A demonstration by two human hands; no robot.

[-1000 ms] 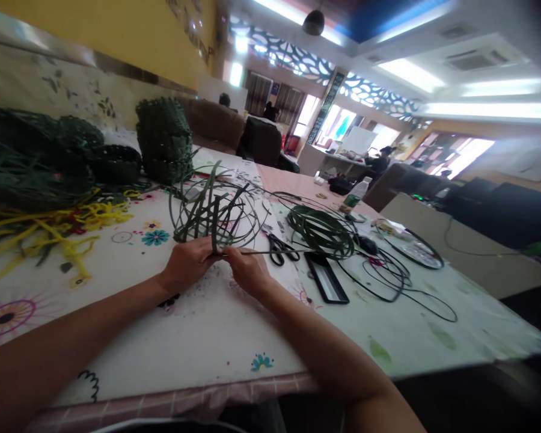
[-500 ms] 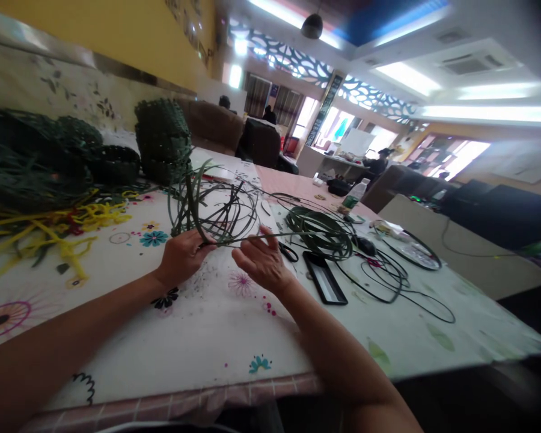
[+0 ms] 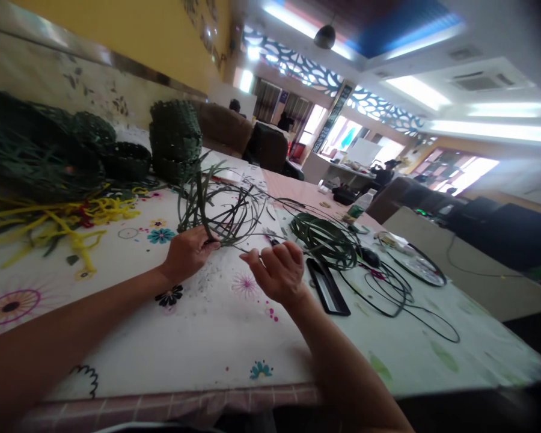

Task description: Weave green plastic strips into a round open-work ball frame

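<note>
My left hand [image 3: 190,251] is closed on the near edge of an open, round weave of dark green strips [image 3: 225,210] on the flowered white tablecloth. One broad strip bends up out of its fingers. To the right, my right hand [image 3: 277,269] has its fingers curled, thumb and forefinger pinched round a thin green strip [image 3: 241,248] that runs to the weave by my left hand. A coil of green strips [image 3: 324,237] lies beyond my right hand. A dark tool, perhaps scissors, is partly hidden behind its knuckles.
Green woven baskets [image 3: 175,138] and yellow strips [image 3: 67,231] are at the left. Right of my right hand lie a black tray [image 3: 328,287], loops of black cord [image 3: 401,288] and a bottle [image 3: 361,204]. People sit in the background.
My right hand has turned and curled its fingers, shifting slightly right and down. The strip it earlier stretched across its fingers now shows less. My left hand keeps its hold; the view has shifted slightly.
</note>
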